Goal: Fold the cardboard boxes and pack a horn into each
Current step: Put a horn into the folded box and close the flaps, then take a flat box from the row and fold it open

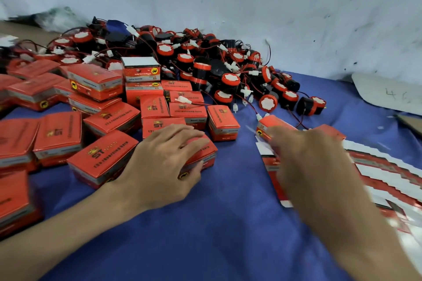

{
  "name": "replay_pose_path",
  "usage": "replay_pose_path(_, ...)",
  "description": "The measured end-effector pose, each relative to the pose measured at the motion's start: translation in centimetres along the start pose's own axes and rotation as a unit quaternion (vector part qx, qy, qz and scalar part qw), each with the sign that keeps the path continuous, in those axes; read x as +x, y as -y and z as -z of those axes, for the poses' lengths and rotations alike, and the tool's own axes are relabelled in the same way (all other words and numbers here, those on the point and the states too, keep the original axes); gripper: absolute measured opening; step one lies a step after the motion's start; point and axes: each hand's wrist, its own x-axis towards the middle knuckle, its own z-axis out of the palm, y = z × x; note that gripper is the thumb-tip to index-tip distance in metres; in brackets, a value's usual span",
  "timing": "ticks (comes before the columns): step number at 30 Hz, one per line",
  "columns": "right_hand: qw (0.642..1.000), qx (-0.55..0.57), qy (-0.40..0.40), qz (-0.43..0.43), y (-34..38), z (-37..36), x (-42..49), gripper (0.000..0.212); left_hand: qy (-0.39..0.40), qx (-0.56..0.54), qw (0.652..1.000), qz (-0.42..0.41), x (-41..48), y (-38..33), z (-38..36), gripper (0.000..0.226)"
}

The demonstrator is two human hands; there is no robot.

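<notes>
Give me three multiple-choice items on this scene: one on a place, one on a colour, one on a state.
1. Where is the pile of loose horns?
A. against the back wall
B. on the floor
C. in a basket

2. What colour is the cloth?
A. green
B. blue
C. white

3. The box under the left hand is:
A. flat, unfolded
B. open, with a horn showing
C. folded and closed

Key:
1 A, the heap lies at the foot of the back wall.
2 B, the cloth shows blue across the foreground.
3 C, the box stands as a full block with no flap open.
</notes>
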Motion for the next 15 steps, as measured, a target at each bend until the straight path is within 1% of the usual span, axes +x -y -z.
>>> replay_pose_path(1, 0.998, 0.028, -0.057, 0.004, -0.9, 0.0, 0.4, 0.029, -0.013, -0.030, 0.999, -0.005, 0.0, -0.1, 0.1, 0.038)
replay_pose_path(2, 0.993, 0.073, -0.095, 0.008, -1.6, 0.1, 0.9, 0.025, -0.028, -0.065, 0.997, -0.014, 0.0, -0.2, 0.2, 0.037)
replay_pose_path(4, 0.966, 0.194, -0.173, -0.009, -2.4, 0.2, 1.9, 0.028, -0.066, -0.137, 0.988, -0.031, -0.1, -0.6, 0.2, 0.034)
replay_pose_path(6, 0.921, 0.335, -0.190, -0.052, -3.0, -0.4, 2.6, 0.035, -0.120, -0.208, 0.970, -0.031, -0.2, -1.0, 0.2, 0.033)
replay_pose_path(7, 0.891, 0.407, -0.185, -0.083, -3.4, -1.2, 2.8, 0.038, -0.149, -0.244, 0.958, -0.020, -0.1, -1.1, 0.2, 0.034)
replay_pose_path(9, 0.815, 0.535, -0.167, -0.146, -4.2, -3.2, 3.1, 0.038, -0.187, -0.330, 0.925, 0.030, 0.1, -1.3, 0.6, 0.035)
replay_pose_path(11, 0.723, 0.641, -0.131, -0.221, -4.8, -5.5, 3.1, 0.029, -0.184, -0.402, 0.892, 0.090, 0.5, -1.4, 0.8, 0.038)
replay_pose_path(12, 0.665, 0.692, -0.102, -0.264, -5.1, -6.6, 2.9, 0.025, -0.168, -0.414, 0.887, 0.117, 0.6, -1.3, 0.8, 0.041)
replay_pose_path(13, 0.600, 0.739, -0.070, -0.298, -5.3, -7.7, 2.7, 0.026, -0.141, -0.409, 0.891, 0.139, 0.6, -1.2, 0.6, 0.045)
replay_pose_path(14, 0.541, 0.778, -0.042, -0.317, -5.5, -8.7, 2.5, 0.031, -0.106, -0.393, 0.899, 0.159, 0.5, -1.0, 0.3, 0.048)
replay_pose_path(15, 0.501, 0.802, -0.024, -0.325, -5.7, -9.5, 2.3, 0.037, -0.068, -0.368, 0.910, 0.177, 0.5, -0.8, -0.1, 0.052)
